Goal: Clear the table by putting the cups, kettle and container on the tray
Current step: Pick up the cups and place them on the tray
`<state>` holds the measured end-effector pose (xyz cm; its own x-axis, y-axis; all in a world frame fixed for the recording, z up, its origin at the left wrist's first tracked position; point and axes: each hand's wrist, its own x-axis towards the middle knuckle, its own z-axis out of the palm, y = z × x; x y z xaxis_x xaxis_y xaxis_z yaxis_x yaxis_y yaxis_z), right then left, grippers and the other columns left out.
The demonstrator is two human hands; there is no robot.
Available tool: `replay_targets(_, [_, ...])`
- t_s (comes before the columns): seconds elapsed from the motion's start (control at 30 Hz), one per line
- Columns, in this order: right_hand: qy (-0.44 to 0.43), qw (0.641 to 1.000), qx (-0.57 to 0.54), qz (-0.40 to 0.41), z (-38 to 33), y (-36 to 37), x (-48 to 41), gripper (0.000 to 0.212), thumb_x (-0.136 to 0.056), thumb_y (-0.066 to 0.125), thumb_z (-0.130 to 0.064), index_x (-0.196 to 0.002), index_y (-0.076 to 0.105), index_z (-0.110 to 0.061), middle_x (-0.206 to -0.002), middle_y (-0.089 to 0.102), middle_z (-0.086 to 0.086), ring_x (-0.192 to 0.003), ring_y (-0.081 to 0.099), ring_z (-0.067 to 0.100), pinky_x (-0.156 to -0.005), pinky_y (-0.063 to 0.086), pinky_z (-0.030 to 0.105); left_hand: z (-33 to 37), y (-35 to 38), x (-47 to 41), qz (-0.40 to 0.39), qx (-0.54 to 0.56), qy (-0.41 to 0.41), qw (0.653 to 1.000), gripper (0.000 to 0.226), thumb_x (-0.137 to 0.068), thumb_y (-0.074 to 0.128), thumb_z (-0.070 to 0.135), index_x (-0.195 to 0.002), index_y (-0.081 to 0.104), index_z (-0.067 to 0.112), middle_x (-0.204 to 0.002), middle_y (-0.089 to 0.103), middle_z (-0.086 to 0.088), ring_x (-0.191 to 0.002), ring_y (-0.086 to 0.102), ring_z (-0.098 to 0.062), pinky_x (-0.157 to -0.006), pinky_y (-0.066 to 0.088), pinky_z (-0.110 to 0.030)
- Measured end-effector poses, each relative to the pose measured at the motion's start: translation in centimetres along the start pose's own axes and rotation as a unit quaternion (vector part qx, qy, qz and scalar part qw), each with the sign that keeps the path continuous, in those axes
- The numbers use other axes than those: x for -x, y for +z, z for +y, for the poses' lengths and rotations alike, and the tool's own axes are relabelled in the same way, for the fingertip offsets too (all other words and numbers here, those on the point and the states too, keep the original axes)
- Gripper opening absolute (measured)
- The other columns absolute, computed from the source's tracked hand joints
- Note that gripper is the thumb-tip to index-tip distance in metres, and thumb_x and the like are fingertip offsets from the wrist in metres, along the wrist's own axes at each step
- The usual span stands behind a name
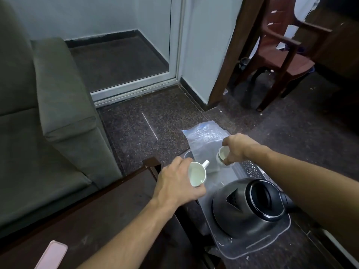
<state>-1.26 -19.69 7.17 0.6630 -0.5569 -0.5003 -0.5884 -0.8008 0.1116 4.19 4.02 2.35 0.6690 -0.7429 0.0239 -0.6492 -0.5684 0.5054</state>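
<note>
handled white cup, smaller white cup, both held; steel kettle upright on tray.

You are in a home's sitting area: a grey upholstered sofa stands right beside your low dark wooden worktop. Around you are a white-framed glass door, a speckled stone floor and a brown plastic armchair.

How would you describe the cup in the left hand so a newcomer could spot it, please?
Find the steel kettle on the tray. Just beyond it, the left hand grips a white cup. Unlike the other cup in the right hand, its handle shows.
</note>
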Motion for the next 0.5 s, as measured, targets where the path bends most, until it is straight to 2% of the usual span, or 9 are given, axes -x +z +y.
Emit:
replay_targets(0.2, [-0.011,1.000,-0.017,0.007,1.0,1.8,-3.0,0.078,-0.065,0.083,-0.047,-0.138,0.061,-0.028,-0.125,0.069,0.006,-0.111,0.066,0.030,-0.091,0.058,0.037,0.4,1.7,-2.2,-0.040,-0.012,0.011,0.999,0.056,-0.060,0.061,0.063,-0.106,0.063,0.031,-0.095,0.055,0.009,-0.086,0.065,-0.024,-0.076,0.053,-0.034])
replay_targets(0.33, [-0.022,1.000,-0.008,0.009,1.2,2.5,-4.1,0.073,-0.065,0.083,-0.047,-0.134,0.065,-0.028,-0.122,0.069,0.006,-0.109,0.067,0.029,-0.088,0.057,0.035,0.9,2.4,-3.3,-0.055,-0.028,0.020,0.998,0.052,-0.060,0.060,0.062,-0.102,0.062,0.031,-0.095,0.056,0.009,-0.088,0.065,-0.023,-0.078,0.056,-0.036])
replay_targets(0.5, [-0.026,1.000,-0.007,0.005,1.6,3.1,-4.7,0.062,-0.067,0.081,-0.045,-0.125,0.069,-0.027,-0.113,0.069,0.007,-0.103,0.067,0.028,-0.085,0.057,0.033,1.3,3.2,-4.1,-0.079,-0.042,0.054,0.995,0.060,-0.065,0.059,0.061,-0.116,0.063,0.029,-0.106,0.062,0.008,-0.097,0.067,-0.023,-0.084,0.057,-0.038])
